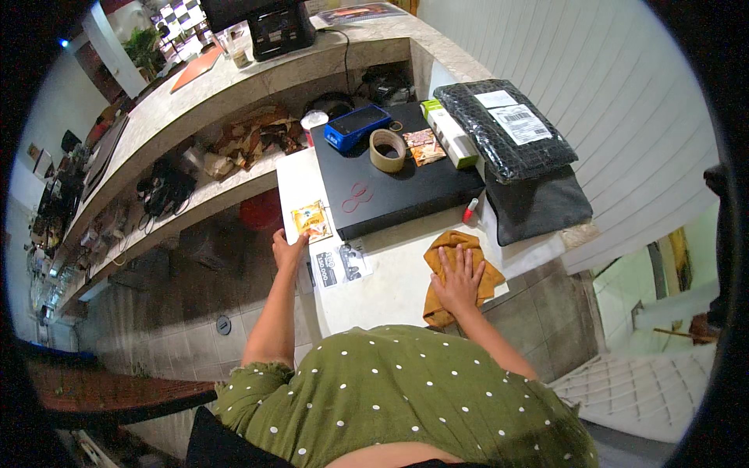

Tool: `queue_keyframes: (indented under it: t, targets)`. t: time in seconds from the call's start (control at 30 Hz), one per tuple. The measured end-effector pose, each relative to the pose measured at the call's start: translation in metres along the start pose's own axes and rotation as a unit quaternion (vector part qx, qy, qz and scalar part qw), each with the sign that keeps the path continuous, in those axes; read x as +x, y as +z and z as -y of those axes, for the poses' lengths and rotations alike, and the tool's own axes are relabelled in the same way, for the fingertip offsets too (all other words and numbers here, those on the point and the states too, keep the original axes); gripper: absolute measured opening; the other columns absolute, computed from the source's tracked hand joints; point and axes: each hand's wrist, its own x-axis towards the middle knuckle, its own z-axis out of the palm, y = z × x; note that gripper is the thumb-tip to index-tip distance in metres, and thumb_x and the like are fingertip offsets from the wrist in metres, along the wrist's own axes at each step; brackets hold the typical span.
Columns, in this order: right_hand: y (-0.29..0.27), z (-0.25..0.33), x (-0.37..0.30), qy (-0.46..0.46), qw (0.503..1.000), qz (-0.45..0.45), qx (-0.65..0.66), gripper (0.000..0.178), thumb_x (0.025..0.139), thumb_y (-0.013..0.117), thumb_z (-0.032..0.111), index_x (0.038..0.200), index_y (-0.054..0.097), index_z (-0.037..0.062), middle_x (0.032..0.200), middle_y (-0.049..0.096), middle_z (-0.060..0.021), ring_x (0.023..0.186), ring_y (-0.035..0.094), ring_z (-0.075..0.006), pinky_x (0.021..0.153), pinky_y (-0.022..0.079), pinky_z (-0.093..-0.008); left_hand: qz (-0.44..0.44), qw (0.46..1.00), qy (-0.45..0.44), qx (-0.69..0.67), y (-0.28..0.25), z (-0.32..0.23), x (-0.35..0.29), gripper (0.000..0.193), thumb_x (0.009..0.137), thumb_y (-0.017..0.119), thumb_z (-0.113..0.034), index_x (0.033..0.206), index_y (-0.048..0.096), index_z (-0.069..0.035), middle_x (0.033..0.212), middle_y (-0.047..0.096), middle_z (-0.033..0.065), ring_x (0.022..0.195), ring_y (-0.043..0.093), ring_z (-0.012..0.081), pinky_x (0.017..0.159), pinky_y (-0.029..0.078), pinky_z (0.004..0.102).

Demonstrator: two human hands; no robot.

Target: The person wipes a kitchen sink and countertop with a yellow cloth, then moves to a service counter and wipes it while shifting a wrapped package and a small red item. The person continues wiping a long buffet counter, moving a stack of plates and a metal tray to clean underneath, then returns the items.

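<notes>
My right hand (459, 282) lies flat with fingers spread on a folded mustard-brown cloth (438, 310), pressing it to the white tabletop (390, 300). At the table's left edge is my left hand (290, 251), its thumb and fingers apart. The thumb reaches the lower edge of a small yellow packet (310, 218). Just below that packet lies a printed grey-and-white paper (342, 265). A small red bottle with a white cap (470, 210) stands beyond the cloth, beside a large black box (398, 199).
On the black box sit a tape roll (388, 151), a blue-cased device (356, 127), orange sachets (425, 147) and a green-white carton (450, 136). A plastic-wrapped black parcel (507, 129) rests on a dark pouch (538, 203) at right. A cluttered shelf counter (312, 66) curves behind.
</notes>
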Motion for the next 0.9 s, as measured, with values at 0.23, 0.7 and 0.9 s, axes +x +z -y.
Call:
queue_keyframes:
  t: [0.23,0.7,0.9]
  targets:
    - [0.001,0.005,0.004,-0.012,1.000,0.026,-0.005,0.071,0.092,0.047,0.052,0.155,0.024,0.0293,0.161,0.015,-0.0176,0.148,0.008,-0.0405,0.112,-0.003,-0.0670,0.015,1.000,0.012,-0.007,-0.003,0.004,0.010,0.079,0.075,0.078,-0.048,0.134,0.047,-0.005,0.126,0.054,0.0228,0.115,0.055,0.0373,0.097,0.045,0.0433]
    - [0.013,0.049,0.058,-0.097,0.993,0.068,0.028,0.063,0.093,0.043,0.054,0.150,0.037,0.0257,0.156,0.031,-0.0145,0.147,0.017,-0.0376,0.113,-0.003,-0.0675,-0.020,0.996,0.035,-0.083,-0.018,0.018,-0.023,0.086,0.080,0.077,-0.044,0.144,0.037,-0.002,0.124,0.050,0.0173,0.110,0.051,0.0258,0.093,0.045,0.0370]
    - [0.009,0.050,0.069,-0.097,0.990,0.105,0.012,0.061,0.093,0.042,0.053,0.148,0.040,0.0255,0.154,0.036,-0.0140,0.145,0.023,-0.0369,0.113,-0.006,-0.0663,0.059,0.975,-0.077,-0.200,-0.037,0.047,-0.078,0.065,0.080,0.080,-0.024,0.133,0.050,-0.002,0.096,0.063,0.0038,0.084,0.057,0.0121,0.074,0.048,0.0261]
